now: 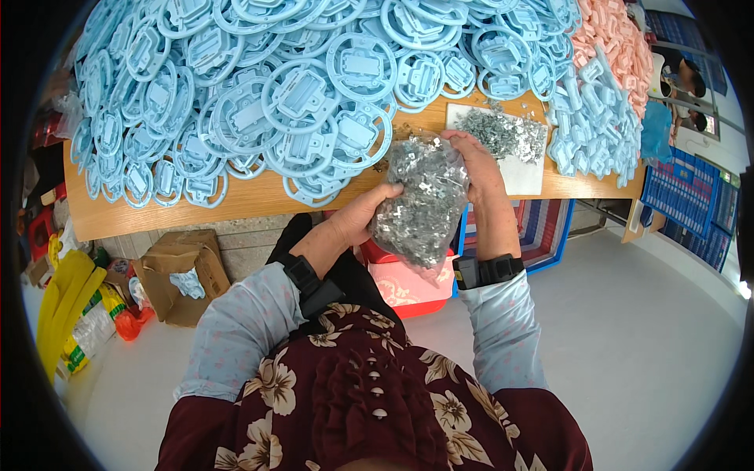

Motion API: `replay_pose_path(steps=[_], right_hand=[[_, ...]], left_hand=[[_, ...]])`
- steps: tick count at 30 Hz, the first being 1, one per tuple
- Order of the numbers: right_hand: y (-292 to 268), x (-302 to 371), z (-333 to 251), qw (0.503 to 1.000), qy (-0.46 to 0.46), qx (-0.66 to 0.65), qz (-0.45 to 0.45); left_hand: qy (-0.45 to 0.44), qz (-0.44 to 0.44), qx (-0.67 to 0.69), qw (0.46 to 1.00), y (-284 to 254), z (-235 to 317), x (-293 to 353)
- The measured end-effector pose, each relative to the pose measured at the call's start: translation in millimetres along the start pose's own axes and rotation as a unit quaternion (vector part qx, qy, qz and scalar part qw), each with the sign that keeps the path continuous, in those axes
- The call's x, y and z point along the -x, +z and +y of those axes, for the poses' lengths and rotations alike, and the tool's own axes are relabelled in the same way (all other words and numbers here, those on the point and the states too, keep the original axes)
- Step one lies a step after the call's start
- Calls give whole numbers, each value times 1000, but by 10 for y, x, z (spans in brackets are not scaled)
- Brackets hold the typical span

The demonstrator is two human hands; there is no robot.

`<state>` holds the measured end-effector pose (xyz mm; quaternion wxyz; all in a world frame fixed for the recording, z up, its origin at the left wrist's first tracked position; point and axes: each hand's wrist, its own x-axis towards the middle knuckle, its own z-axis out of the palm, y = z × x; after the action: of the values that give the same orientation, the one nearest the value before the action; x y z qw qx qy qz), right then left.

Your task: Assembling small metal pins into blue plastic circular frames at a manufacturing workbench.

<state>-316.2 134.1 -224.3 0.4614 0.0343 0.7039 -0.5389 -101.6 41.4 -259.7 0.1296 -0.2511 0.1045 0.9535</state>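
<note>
Head view: left hand and right hand clasp a clear plastic bag of small metal pieces from either side.
Bag's place: at the wooden table's near edge, just left of the white board.
Handling: even two-sided support should best keep pieces from spilling.
Bag's look: bulging, silvery, lumpy, film crumpled at the lower end.

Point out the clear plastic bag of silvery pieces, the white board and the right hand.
Clear plastic bag of silvery pieces (424, 198), head view: middle of its filled side.
White board (521, 179), head view: bare lower part.
Right hand (482, 169), head view: back of the hand.
</note>
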Motion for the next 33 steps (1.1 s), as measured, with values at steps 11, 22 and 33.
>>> replay_pose_path(steps=[11,22,33], right_hand=[[-87,-80,123,1000,-4,-21,-20],[-46,31,-18,998,-18,-22,-51],[-71,60,-3,996,-66,9,-53]], left_hand=[[23,23,71,997,63,59,-85],[15,6,21,1000,67,92,-177],[50,10,-30,998,123,79,-149]])
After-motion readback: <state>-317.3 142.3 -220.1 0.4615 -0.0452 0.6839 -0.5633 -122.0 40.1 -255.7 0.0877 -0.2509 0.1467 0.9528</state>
